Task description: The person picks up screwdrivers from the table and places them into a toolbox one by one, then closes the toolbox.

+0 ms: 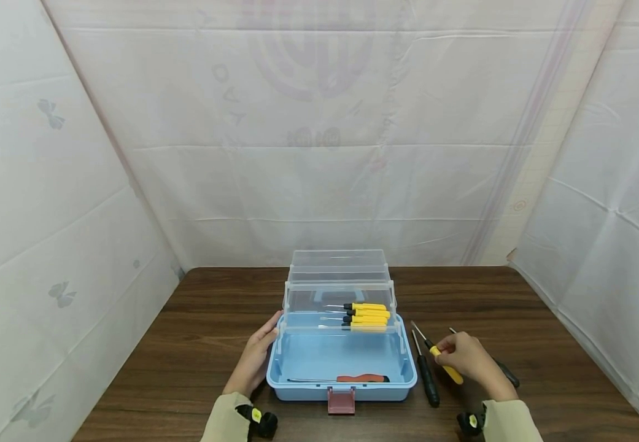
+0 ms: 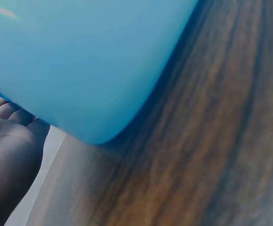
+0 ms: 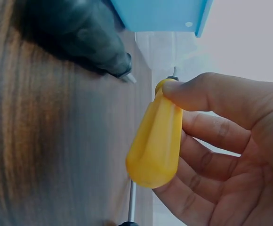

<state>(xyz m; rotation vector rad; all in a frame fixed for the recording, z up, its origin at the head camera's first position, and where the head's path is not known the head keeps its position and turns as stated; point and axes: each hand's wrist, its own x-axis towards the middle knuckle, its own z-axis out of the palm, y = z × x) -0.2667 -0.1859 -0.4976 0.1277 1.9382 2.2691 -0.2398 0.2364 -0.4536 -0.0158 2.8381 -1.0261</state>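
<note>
On the table stands an open light-blue toolbox [image 1: 341,353] with a clear lid raised at the back. My left hand [image 1: 255,356] rests along its left side, fingers extended against the wall; the blue wall [image 2: 89,70] fills much of the left wrist view. To the right of the box, my right hand [image 1: 465,356] pinches a yellow-handled screwdriver [image 3: 155,141] between thumb and fingers near the black collar. Its shaft points toward the back. Inside the box, a red-handled screwdriver [image 1: 360,378] lies along the front. Several yellow-handled screwdrivers [image 1: 369,316] lie in the clear tray behind.
A black-handled screwdriver [image 1: 428,380] lies close to the box's right side. Another dark-handled screwdriver [image 1: 508,373] lies partly hidden under my right hand. A reddish latch [image 1: 341,402] hangs at the box's front. White sheeting [image 1: 330,184] surrounds the wooden table [image 1: 197,344].
</note>
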